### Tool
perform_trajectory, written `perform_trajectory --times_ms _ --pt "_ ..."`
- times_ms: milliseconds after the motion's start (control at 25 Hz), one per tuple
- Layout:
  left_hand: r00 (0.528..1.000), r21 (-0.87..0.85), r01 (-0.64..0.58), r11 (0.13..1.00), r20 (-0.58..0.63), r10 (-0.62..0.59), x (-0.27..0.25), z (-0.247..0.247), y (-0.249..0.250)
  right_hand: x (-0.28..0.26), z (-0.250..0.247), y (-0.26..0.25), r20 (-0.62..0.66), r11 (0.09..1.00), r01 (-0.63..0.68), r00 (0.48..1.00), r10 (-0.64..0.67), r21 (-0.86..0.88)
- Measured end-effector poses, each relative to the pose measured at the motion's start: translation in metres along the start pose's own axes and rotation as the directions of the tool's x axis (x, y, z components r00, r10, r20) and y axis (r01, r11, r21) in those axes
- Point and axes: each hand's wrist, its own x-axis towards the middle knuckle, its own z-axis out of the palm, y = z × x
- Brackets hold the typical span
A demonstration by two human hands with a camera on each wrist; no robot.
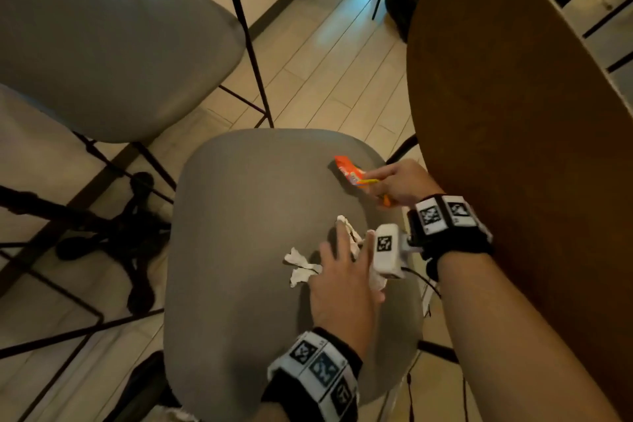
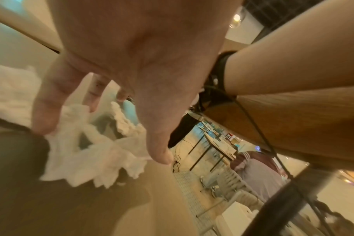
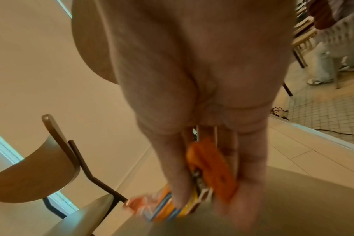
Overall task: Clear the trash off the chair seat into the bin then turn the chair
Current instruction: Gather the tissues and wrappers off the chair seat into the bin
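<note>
The right hand [image 1: 399,181] is down at the far right corner of the grey chair seat [image 1: 246,216], thumb and fingers closed around an orange snack wrapper [image 1: 349,171]. In the right wrist view the wrapper [image 3: 210,169] is pinched between thumb and fingers, its loose end lying on the seat [image 3: 293,199] just past the fingertips.

The left hand [image 1: 342,276] is spread wide, fingers nearly straight, over a clump of crumpled white tissue [image 1: 301,265] in the middle right of the seat. From the left wrist view the fingers [image 2: 44,108] reach down onto the tissue [image 2: 95,156], tips touching it but not yet curled around it.

The tissue sits directly under and ahead of the left palm; some pokes out to its left. The chair's brown wooden backrest [image 1: 513,113] rises at the right, next to the right wrist. A second grey chair [image 1: 102,44] stands to the left.
</note>
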Motion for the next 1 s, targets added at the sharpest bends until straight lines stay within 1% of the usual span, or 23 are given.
perform_trajectory --times_ms 40,80,160,240,280,320,360,440,520,640,720,800,840,880,920,960,1000 --pt "0.999 0.016 0.004 1.0 0.04 -0.004 0.004 0.006 0.006 -0.005 -0.007 -0.003 0.045 0.999 -0.018 0.999 0.016 0.033" --pt "0.996 0.024 0.018 1.0 0.086 -0.02 0.008 0.011 0.012 -0.008 -0.01 -0.005 0.056 1.0 -0.021 0.998 0.019 0.018" --pt "0.993 0.017 0.017 1.0 0.113 -0.019 0.013 0.021 0.02 -0.015 -0.009 -0.01 0.015 0.997 -0.004 1.0 0.005 -0.072" --pt "0.996 0.024 -0.051 0.998 0.069 0.049 0.009 0.02 0.014 -0.019 -0.005 -0.011 0.004 0.991 0.025 1.0 -0.025 -0.129" --pt "0.996 -0.043 -0.082 0.996 0.028 0.083 0.004 0.018 0.005 -0.02 -0.003 -0.012 0.015 0.991 0.029 1.0 -0.028 -0.13" --pt "0.992 -0.109 -0.125 0.986 -0.015 0.124 -0.003 0.016 -0.007 -0.022 0.0 -0.013 0.034 0.992 0.029 0.999 -0.025 -0.126" --pt "0.985 -0.136 -0.171 0.976 -0.055 0.165 -0.01 0.016 -0.023 -0.023 0.003 -0.013 0.045 0.991 0.029 0.999 -0.024 -0.13" --pt "0.976 -0.117 -0.202 0.972 -0.104 0.19 -0.024 0.018 -0.057 -0.028 0.011 -0.012 0.038 0.983 0.027 0.999 -0.021 -0.18" --pt "0.981 -0.2 -0.152 0.968 -0.146 0.124 -0.042 0.018 -0.086 -0.038 0.024 -0.007 0.024 0.977 0.018 1.0 -0.013 -0.211" --pt "0.974 -0.253 -0.084 0.964 -0.223 0.027 -0.083 0.01 -0.113 -0.062 0.057 0.003 0.057 0.992 0.03 0.998 -0.023 -0.126" --pt "0.953 -0.291 -0.06 0.955 -0.301 -0.032 -0.118 0.007 -0.132 -0.082 0.087 0.004 0.102 0.993 0.088 0.992 -0.08 -0.079" --pt "0.93 -0.369 0.036 0.929 -0.327 -0.166 -0.167 0.014 -0.165 -0.113 0.135 0.0 0.19 0.977 0.196 0.966 -0.178 -0.081" --pt "0.907 -0.392 0.102 0.914 -0.341 -0.247 -0.192 0.023 -0.187 -0.132 0.164 -0.001 0.252 0.961 0.262 0.94 -0.232 -0.09" --pt "0.878 -0.426 0.204 0.882 -0.319 -0.357 -0.221 0.034 -0.21 -0.154 0.196 -0.002 0.33 0.936 0.337 0.899 -0.288 -0.101" --pt "0.842 -0.46 0.32 0.828 -0.263 -0.472 -0.252 0.051 -0.235 -0.176 0.231 0.001 0.411 0.909 0.402 0.85 -0.328 -0.106" --pt "0.792 -0.49 0.443 0.751 -0.179 -0.584 -0.283 0.069 -0.26 -0.198 0.267 0.006 0.485 0.883 0.456 0.801 -0.351 -0.114" --pt "0.733 -0.492 0.543 0.68 -0.115 -0.67 -0.311 0.09 -0.282 -0.217 0.302 0.015 0.545 0.853 0.505 0.756 -0.362 -0.134"
